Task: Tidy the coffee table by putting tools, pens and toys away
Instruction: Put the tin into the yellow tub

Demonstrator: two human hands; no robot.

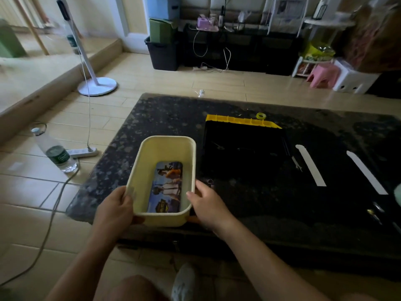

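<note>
A cream plastic bin (147, 157) sits at the near left corner of the dark stone coffee table (169, 118). Inside it lies a flat case with a printed game picture (168, 187). My left hand (116, 210) grips the bin's near left corner, and my right hand (208, 203) grips its near right corner. To the right stands an open black toolbox with a yellow rim (240, 121). A yellow tape roll (261, 116) lies behind it. Small metal tools (376, 211) lie at the table's right edge.
Two white strips (310, 165) lie on the table to the right of the toolbox. On the floor to the left are a water bottle (55, 152), a power strip (83, 152) with cables and a white fan base (97, 85). My foot (184, 281) is below the table edge.
</note>
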